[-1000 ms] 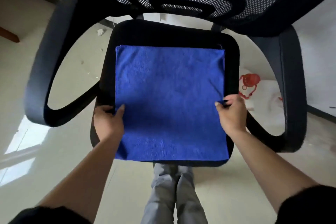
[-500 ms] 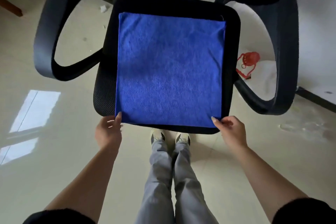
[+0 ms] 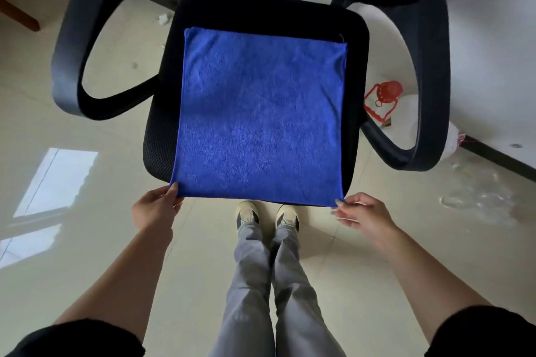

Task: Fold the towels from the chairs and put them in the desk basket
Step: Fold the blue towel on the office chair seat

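The pale glossy tiled floor (image 3: 87,240) fills most of the view, with a bright window reflection on its left side. On it stands a black office chair with a mesh back and curved black armrests (image 3: 261,9); its padded black seat takes the upper middle of the view. A square blue microfibre towel (image 3: 261,116) lies spread flat on this seat and covers most of it. The far edge of the towel is a little before the back of the seat, and the near edge reaches the front edge of the seat and hangs slightly past it. The towel is not yet folded

Below the chair the person's grey trouser legs (image 3: 272,284) and beige shoes (image 3: 266,216) are seen, standing just in front of the seat. Both forearms come in from the near corners, with dark sleeves at the bottom edge

The left hand (image 3: 155,209) pinches the near left corner of the towel between thumb and fingers. The right hand (image 3: 364,211) pinches the near right corner in the same way, with the other fingers loosely curled

To the right of the seat, seen through the right armrest, a small red plastic object (image 3: 383,98) stands on the floor near the white wall (image 3: 493,38)
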Motion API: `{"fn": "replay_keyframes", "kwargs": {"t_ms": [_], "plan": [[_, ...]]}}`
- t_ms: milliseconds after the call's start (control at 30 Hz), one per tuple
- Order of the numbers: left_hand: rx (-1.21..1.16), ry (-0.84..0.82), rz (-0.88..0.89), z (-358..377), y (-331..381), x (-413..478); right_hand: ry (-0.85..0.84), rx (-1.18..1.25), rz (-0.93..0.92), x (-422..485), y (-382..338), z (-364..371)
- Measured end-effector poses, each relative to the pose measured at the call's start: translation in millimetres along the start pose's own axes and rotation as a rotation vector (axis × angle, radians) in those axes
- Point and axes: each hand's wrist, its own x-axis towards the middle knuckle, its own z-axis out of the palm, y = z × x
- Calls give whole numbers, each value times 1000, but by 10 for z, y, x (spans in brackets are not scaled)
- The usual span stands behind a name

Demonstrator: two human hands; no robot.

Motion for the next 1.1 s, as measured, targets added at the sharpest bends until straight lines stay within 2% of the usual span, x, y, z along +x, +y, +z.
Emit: {"fn": "replay_keyframes", "kwargs": {"t_ms": [133,233,333,400,567,700,800,867,967,1100], "plan": [[-8,-17,-8,-27,-19,-10,-25,119,6,-6,-9,29],[31,28,-35,-70,-61,5,76,18,25,-9,60,29],[65,53,-63,-68,-74,-45,106,-82,29,-45,44,51],[63,45,2,-30,11,-129,133,-104,-25,-82,-46,76],[30,-57,248,110,474,-279,165,-239,-320,-240,-405,170],[-38,-128,271,275,901,-279,223,112,-216,-193,-804,252],[-73,-191,243,376,1200,-209,204,427,-143,-101,-1171,275],[-106,-237,234,446,1376,-144,168,519,-160,-50,-1393,270],[-82,-302,270,513,1570,-37,149,301,-260,61,-1619,250],[121,-342,330,608,1755,148,198,-36,-335,190,-1850,241]]}}
